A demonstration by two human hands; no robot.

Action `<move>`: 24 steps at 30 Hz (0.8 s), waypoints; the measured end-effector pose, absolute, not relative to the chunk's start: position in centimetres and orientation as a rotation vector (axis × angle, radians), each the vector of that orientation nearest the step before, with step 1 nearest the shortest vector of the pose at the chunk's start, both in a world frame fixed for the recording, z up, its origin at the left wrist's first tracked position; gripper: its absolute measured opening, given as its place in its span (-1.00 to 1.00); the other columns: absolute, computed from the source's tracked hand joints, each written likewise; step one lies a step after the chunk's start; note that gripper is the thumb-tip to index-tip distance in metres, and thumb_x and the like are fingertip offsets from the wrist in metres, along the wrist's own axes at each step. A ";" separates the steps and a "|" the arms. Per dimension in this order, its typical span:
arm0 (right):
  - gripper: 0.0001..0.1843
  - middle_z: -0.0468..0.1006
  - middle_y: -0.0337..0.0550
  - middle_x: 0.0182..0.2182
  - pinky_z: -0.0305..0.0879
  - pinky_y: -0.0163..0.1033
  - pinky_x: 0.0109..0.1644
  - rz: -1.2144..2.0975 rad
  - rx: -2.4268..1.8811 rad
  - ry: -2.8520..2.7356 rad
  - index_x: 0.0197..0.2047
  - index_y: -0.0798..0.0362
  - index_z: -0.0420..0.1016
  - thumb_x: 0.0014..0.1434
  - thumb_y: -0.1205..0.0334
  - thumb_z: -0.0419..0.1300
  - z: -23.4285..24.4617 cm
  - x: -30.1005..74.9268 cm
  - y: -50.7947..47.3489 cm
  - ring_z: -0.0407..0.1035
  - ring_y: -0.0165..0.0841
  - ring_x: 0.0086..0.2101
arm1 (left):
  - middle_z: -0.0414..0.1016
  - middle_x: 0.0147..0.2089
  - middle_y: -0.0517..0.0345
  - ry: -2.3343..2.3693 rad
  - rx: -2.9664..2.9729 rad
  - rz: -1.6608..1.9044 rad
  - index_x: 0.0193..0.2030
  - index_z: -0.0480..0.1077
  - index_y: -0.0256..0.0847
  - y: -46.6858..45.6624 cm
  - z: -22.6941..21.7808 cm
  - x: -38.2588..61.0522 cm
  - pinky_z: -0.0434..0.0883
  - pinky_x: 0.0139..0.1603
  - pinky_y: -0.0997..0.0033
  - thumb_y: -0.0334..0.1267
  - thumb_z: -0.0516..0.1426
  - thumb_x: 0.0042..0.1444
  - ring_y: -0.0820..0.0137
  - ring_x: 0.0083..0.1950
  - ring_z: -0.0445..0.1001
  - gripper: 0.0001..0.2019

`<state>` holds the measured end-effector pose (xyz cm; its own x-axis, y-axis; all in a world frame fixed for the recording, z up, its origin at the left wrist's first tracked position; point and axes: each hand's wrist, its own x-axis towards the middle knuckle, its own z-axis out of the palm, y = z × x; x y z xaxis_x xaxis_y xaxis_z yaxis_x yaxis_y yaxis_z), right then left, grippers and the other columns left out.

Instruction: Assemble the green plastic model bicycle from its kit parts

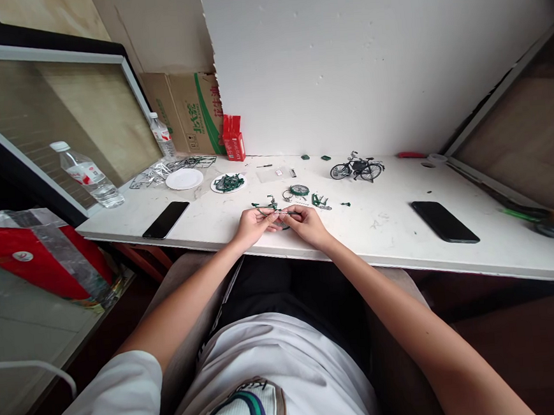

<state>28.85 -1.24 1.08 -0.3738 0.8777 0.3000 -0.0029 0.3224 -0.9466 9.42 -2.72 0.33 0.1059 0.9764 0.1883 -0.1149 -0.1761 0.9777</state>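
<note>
Near the table's front edge, my left hand (253, 227) is closed on a partly built green model bicycle (273, 203). Its handlebar end rises above the fingers, and part of a wheel shows under the hands. My right hand (308, 224) pinches what looks like a small screwdriver (293, 213), thin with a dark handle, its pale tip against the model between both hands. The fingers hide the exact contact. Just beyond lie a spoked wheel with green (299, 190), green bicycle parts (318, 200) and a small green piece (346, 204).
A finished black model bicycle (357, 168) stands at the back right. White plates, one holding green parts (230, 183), lie back left. Phones (167, 220) (444, 222) flank my hands. Water bottles (91, 174), a red box (234, 138) and a carton (187, 112) stand left.
</note>
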 end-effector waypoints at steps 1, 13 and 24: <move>-0.49 0.73 -0.04 -0.15 0.54 -0.13 -0.04 1.192 -0.794 -1.669 -0.13 0.02 0.65 0.16 -0.28 0.42 1.1 28.9 -1.3 0.61 -0.19 -0.15 | 0.72 -0.20 -0.16 0.955 1.311 1.304 -0.13 0.57 -0.38 -2.7 0.3 9.4 0.68 -0.27 0.28 0.18 0.49 -0.08 0.17 -0.31 0.74 -0.37; -0.48 0.70 -0.07 -0.22 0.51 -0.17 -0.11 1.162 -0.786 -1.722 -0.14 0.02 0.63 0.20 -0.31 0.37 1.0 29.0 -1.1 0.58 -0.23 -0.20 | 0.73 -0.17 -0.17 0.966 1.355 1.252 -0.11 0.60 -0.37 -3.1 0.7 9.4 0.67 -0.31 0.32 0.20 0.46 -0.01 0.20 -0.32 0.74 -0.39; -0.41 0.59 -0.15 -0.42 0.35 -0.22 -0.30 1.033 -0.927 -1.648 -0.21 0.03 0.61 0.14 -0.39 0.36 1.2 28.9 -1.2 0.44 -0.29 -0.36 | 0.74 -0.20 -0.18 0.993 1.431 1.180 -0.11 0.65 -0.36 -3.3 0.5 9.5 0.65 -0.35 0.37 0.22 0.41 0.07 0.22 -0.34 0.73 -0.42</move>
